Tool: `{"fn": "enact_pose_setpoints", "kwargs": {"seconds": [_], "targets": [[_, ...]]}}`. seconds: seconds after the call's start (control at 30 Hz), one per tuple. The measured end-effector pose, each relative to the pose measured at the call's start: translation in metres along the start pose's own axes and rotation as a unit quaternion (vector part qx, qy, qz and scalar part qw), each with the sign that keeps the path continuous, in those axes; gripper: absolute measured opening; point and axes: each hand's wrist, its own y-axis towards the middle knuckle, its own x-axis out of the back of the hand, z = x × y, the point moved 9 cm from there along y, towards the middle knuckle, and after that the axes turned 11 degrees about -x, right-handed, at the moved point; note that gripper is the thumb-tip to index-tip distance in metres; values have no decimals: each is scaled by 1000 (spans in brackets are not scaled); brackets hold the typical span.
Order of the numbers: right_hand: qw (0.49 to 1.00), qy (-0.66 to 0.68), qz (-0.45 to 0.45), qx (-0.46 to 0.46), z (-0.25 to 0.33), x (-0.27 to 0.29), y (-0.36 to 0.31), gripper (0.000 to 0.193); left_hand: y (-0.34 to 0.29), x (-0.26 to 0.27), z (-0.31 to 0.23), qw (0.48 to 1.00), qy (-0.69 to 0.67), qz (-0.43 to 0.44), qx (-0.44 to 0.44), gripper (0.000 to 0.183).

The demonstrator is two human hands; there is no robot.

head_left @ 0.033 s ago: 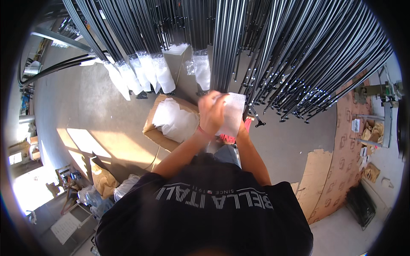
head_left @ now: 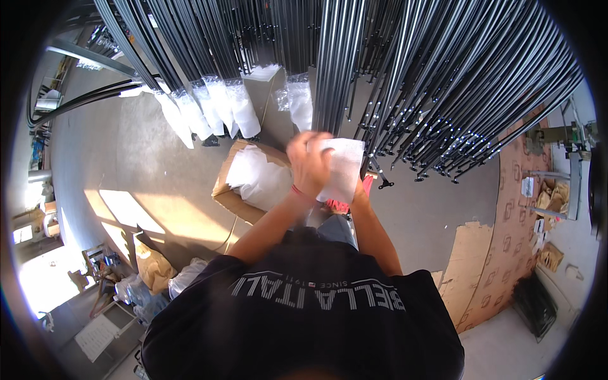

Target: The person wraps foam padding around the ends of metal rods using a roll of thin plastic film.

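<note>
A thin, white, translucent packing sheet (head_left: 345,163) stands in front of me at the lower end of a bundle of long black rods (head_left: 335,76). My left hand (head_left: 308,166) is at the sheet's left edge, its fingers curled and slightly blurred, the thumb lying over the edge. Behind the sheet's lower right corner is my right hand (head_left: 360,192); its fingers are hidden, so their grip does not show. How the sheet meets the rod ends is hidden too. Something pink-red (head_left: 337,206) shows below the sheet, between my forearms.
An open cardboard box (head_left: 221,190) filled with white sheets (head_left: 256,177) stands left of my hands. Black rods with white-wrapped ends (head_left: 240,107) hang beyond it. Many bare rods with small end fittings (head_left: 437,145) hang at the right. Bags (head_left: 154,266) lie at lower left.
My left hand has shifted slightly to the left along with the sheet's left edge. My right forearm and the rods look the same.
</note>
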Motion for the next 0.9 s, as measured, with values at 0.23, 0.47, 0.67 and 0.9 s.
{"fn": "enact_pose_setpoints", "kwargs": {"seconds": [0.23, 0.47, 0.67, 0.9], "targets": [[999, -36, -10, -28, 10, -7, -6, 41, -26, -70, 56, 782, -491, 172, 343, 35], [947, -166, -183, 206, 75, -47, -60, 47, -28, -71, 64, 805, -471, 132, 335, 28], [787, -382, -433, 218, 96, -18, -58, 23, -33, -78, 64, 790, -482, 149, 348, 30], [791, -256, -388, 399, 108, -21, -33, 14, -33, -72, 58, 791, -509, 164, 297, 27]]}}
